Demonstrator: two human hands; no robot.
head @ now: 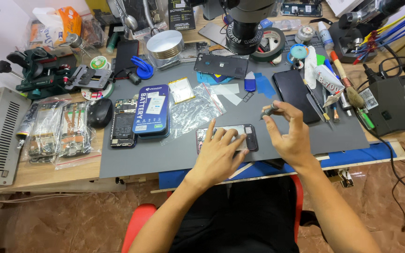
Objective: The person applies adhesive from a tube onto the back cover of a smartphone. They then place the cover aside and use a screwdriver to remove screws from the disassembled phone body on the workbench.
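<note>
I see bare grey mat [165, 157] on the surface left of the opened phone [227, 137], open for approach. Blue battery box [152, 110] and plastic bags [194, 110] crowd the far-left side. Dark phone [295, 89] and tool cluster [336, 89] block the right. Microscope [245, 23] overhangs the far edge.

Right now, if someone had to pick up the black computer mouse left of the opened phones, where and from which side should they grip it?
Probably from above, fingers across the two long sides of the black mouse. It lies flat on the desk with its domed back up, so the top is free. A bagged phone part crowds its left and an opened phone its right, so a level approach from either flank looks cramped.
</note>
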